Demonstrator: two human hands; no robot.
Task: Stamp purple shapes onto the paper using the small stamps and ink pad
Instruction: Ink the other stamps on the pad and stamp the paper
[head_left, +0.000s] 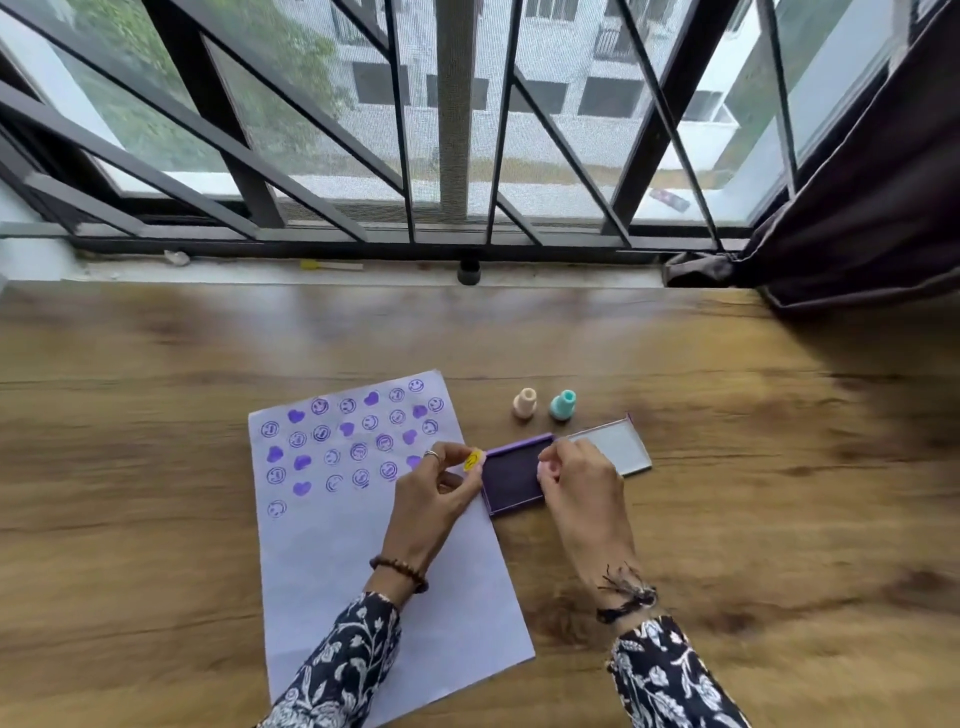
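A white paper (363, 551) lies on the wooden table, its upper part covered with several purple smiley and heart prints. My left hand (436, 493) holds a small yellow smiley stamp (471, 460) by its fingertips, tilted so its face shows, just left of the ink pad. The open purple ink pad (511, 480) sits right of the paper, its clear lid (615, 447) folded back. My right hand (582, 486) rests on the pad's right edge, fingers curled on it. A peach stamp (524, 403) and a teal stamp (562, 405) stand upright behind the pad.
The wooden table (753, 467) runs back to a window sill (363, 273) with a barred window behind it. A dark curtain (857, 218) hangs at the right. A small black object (468, 270) and a yellow-tipped stick (330, 265) lie on the sill.
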